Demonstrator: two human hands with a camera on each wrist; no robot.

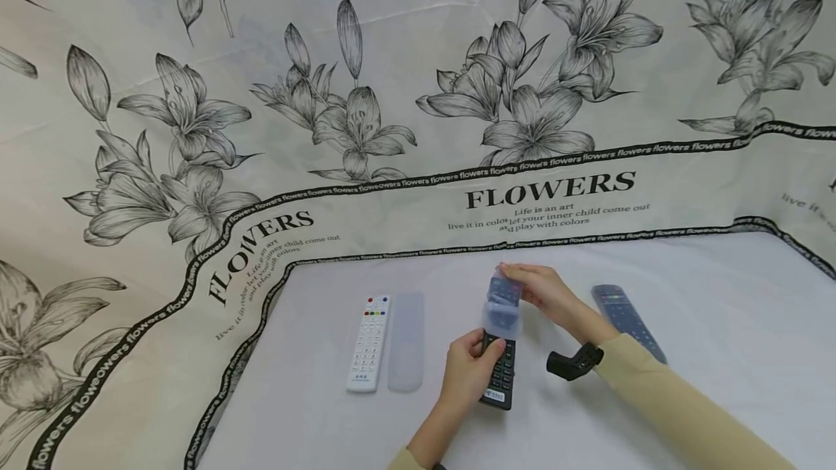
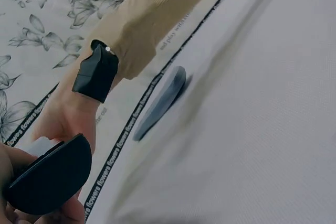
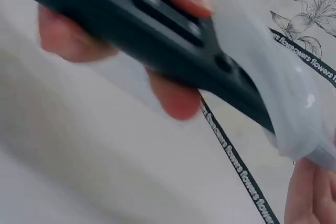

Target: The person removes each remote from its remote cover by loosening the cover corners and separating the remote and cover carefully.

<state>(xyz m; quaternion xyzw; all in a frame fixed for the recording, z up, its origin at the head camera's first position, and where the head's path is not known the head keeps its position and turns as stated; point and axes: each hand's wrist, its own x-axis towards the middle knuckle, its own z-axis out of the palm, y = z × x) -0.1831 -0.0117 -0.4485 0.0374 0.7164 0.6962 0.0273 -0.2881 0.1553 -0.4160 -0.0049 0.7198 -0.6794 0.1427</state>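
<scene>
A black remote control (image 1: 500,376) with rows of buttons is in my left hand (image 1: 466,368), which grips its middle with the thumb on the button face. A translucent silicone cover (image 1: 501,318) is over the remote's upper part and bunched partway down. At the cover's far end, my right hand (image 1: 538,289) pinches it. The right wrist view shows the cover's loose rim (image 3: 283,103) around the dark remote (image 3: 173,40), with left-hand fingers (image 3: 178,95) under it. In the left wrist view, the remote's rounded bottom end (image 2: 52,177) hides part of both hands.
On the white table (image 1: 294,412), a white remote (image 1: 369,343) lies left beside a flat translucent cover (image 1: 406,343). Another dark, bluish remote (image 1: 627,318) lies to the right, partly behind the right sleeve. A flower-print cloth (image 1: 392,216) stands behind the table.
</scene>
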